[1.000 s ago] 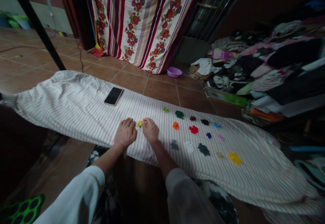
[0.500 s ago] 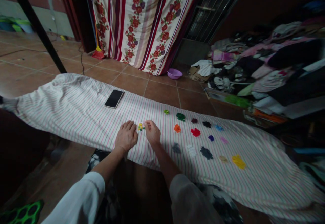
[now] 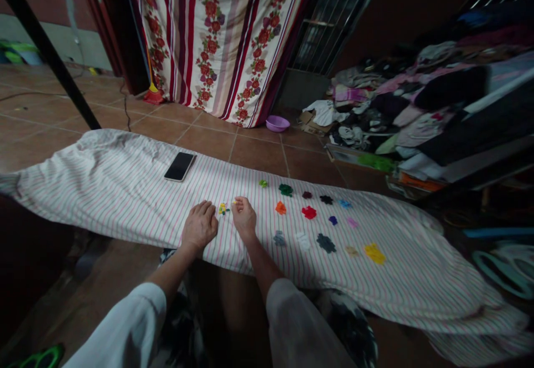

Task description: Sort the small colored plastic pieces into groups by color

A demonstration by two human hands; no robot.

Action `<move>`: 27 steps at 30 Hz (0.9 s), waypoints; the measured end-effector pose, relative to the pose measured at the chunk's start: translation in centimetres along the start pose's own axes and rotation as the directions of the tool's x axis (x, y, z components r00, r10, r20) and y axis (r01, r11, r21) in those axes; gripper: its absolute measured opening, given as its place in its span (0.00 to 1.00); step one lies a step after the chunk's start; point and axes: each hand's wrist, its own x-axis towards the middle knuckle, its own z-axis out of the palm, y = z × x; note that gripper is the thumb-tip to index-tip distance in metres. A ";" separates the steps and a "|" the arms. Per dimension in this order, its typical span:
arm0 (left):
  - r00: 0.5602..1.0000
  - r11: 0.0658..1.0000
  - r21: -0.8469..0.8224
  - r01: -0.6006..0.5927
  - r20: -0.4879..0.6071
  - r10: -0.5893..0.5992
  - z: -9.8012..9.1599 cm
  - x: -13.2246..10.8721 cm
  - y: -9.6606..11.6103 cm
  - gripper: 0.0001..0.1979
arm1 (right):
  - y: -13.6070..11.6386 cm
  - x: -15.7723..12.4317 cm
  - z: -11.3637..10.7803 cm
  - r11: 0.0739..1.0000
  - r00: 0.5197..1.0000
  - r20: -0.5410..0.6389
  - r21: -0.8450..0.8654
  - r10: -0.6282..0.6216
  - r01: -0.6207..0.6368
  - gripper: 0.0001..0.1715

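My left hand (image 3: 201, 226) rests palm down on the striped cloth (image 3: 137, 207), its fingers laid flat beside a little group of yellow and green pieces (image 3: 223, 208). Just right of that group, my right hand (image 3: 244, 216) is closed in a pinch, with what looks like a small yellow piece at the fingertips. Further right lie small heaps sorted by colour, among them an orange heap (image 3: 281, 207), a red heap (image 3: 309, 212), a dark green heap (image 3: 286, 189), a dark grey heap (image 3: 326, 243) and a yellow heap (image 3: 375, 253).
A phone (image 3: 180, 166) lies on the cloth at the left. Beyond the far edge are a tiled floor, a purple basin (image 3: 277, 123), a floral curtain (image 3: 233, 40) and a pile of clothes (image 3: 375, 101). A dark pole (image 3: 50, 51) slants down at the left.
The view has shifted slightly, so the heaps sit further left. My right hand has stayed near the yellow and green pieces, its pinch now at a yellow bit. My left hand remains flat.
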 end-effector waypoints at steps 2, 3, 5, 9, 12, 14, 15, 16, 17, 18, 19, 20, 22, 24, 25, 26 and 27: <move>1.000 1.000 0.006 -0.004 -0.003 0.004 0.0 0.0 0.0 0.14 | 0.1 0.0 0.0 1.000 1.000 -0.008 -0.015 -0.020 0.020 0.15; 1.000 1.000 0.010 -0.007 -0.005 0.007 0.0 0.0 0.0 0.14 | 0.1 0.1 0.1 0.999 0.999 -0.009 -0.023 -0.035 0.035 0.15; 1.000 1.000 0.017 -0.013 -0.007 0.013 0.1 0.0 -0.1 0.15 | 0.2 0.1 0.1 0.997 0.998 -0.004 -0.044 -0.068 0.068 0.15; 1.000 1.000 0.021 -0.016 -0.005 0.016 0.3 -0.1 -0.2 0.15 | 0.4 0.1 0.0 0.991 0.993 0.016 -0.064 -0.115 0.116 0.14; 1.000 0.999 0.036 -0.019 0.001 0.019 0.4 -0.1 -0.2 0.15 | 0.5 0.0 0.0 0.993 0.993 0.018 -0.025 -0.117 0.117 0.14; 1.000 0.999 0.046 -0.028 0.005 0.028 0.4 -0.1 -0.3 0.14 | 0.6 -0.1 -0.1 0.995 0.994 0.015 0.007 -0.104 0.104 0.15; 1.000 0.998 0.050 -0.031 0.004 0.031 0.4 -0.1 -0.3 0.14 | 0.6 -0.1 -0.1 0.996 0.996 0.014 0.022 -0.090 0.089 0.15; 0.999 0.998 0.052 -0.033 0.002 0.033 0.4 -0.1 -0.3 0.15 | 0.7 -0.1 -0.1 0.997 0.997 0.015 0.038 -0.070 0.069 0.15; 0.999 0.998 0.052 -0.034 -0.002 0.034 0.4 -0.1 -0.3 0.15 | 0.7 -0.1 0.0 0.997 0.999 0.018 0.057 -0.046 0.045 0.16; 0.999 0.998 0.053 -0.035 -0.005 0.036 0.4 -0.1 -0.4 0.15 | 0.8 -0.1 0.0 0.996 0.999 0.024 0.082 -0.021 0.019 0.16; 0.999 0.998 0.053 -0.037 -0.007 0.038 0.4 -0.1 -0.4 0.15 | 0.9 0.0 0.0 0.994 1.000 0.029 0.112 0.002 -0.006 0.16; 0.999 0.998 0.052 -0.040 -0.008 0.040 0.4 -0.1 -0.4 0.15 | 1.0 0.0 0.0 0.989 0.999 0.032 0.147 0.021 -0.026 0.16; 0.999 0.998 0.048 -0.041 -0.004 0.041 0.4 -0.1 -0.4 0.15 | 1.1 0.0 0.0 0.973 0.999 0.026 0.225 0.044 -0.049 0.17; 0.999 0.999 0.041 -0.035 0.005 0.035 0.4 -0.1 -0.4 0.15 | 1.2 0.1 0.0 0.956 0.998 0.016 0.289 0.055 -0.057 0.18; 0.999 0.999 0.036 -0.032 0.008 0.032 0.3 -0.1 -0.4 0.15 | 1.3 0.1 -0.1 0.947 0.998 0.016 0.315 0.060 -0.062 0.18; 1.000 0.999 0.032 -0.030 0.010 0.030 0.3 -0.1 -0.4 0.15 | 1.3 0.1 -0.1 0.939 0.998 0.020 0.337 0.066 -0.069 0.18; 1.000 0.999 0.030 -0.028 0.009 0.028 0.3 -0.1 -0.3 0.15 | 1.3 0.1 -0.1 0.932 0.997 0.027 0.353 0.074 -0.079 0.19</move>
